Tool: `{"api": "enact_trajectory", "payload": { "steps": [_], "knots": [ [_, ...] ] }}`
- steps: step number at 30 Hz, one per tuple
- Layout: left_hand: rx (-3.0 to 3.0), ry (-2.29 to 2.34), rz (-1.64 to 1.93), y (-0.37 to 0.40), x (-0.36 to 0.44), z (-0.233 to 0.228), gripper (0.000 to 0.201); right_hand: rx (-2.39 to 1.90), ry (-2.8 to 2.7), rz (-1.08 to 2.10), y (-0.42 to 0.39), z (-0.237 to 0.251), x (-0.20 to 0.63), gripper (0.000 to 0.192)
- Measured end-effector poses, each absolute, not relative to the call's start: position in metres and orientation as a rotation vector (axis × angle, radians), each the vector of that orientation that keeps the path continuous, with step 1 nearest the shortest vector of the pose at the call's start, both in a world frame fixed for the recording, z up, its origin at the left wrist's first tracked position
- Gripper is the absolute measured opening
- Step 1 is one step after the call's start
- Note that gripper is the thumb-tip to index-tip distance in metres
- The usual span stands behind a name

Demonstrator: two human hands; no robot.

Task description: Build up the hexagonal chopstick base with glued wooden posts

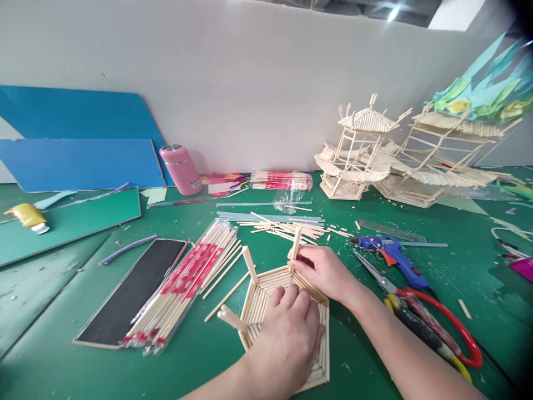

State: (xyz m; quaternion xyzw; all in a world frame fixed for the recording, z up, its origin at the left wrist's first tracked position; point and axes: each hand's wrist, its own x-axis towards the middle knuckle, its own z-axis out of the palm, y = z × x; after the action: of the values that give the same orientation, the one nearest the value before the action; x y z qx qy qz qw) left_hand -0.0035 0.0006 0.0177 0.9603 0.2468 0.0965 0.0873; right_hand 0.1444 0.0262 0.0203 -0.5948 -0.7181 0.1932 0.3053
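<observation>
A flat hexagonal panel of glued wooden sticks lies on the green table, with short sticks standing upright at its corners. My left hand rests palm down on the panel, fingers together, pressing it. My right hand pinches the base of an upright stick at the panel's far corner. Another upright stick stands at the far-left corner, and a short one juts out at the near left.
A bundle of wrapped chopsticks and a dark phone lie to the left. Loose sticks are scattered behind. A blue glue gun, scissors and pliers lie right. Stick-built pavilion models stand at the back right, and a pink bottle by the wall.
</observation>
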Motion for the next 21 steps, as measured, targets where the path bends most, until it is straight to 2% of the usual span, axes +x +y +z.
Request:
{"api": "enact_trajectory", "payload": {
  "steps": [21],
  "knots": [
    [2.861,0.747,0.251,0.0001,-0.0028,0.0175,0.021,-1.581,-1.902,0.516,0.0250,0.0205,0.1443,0.013]
  ]
}}
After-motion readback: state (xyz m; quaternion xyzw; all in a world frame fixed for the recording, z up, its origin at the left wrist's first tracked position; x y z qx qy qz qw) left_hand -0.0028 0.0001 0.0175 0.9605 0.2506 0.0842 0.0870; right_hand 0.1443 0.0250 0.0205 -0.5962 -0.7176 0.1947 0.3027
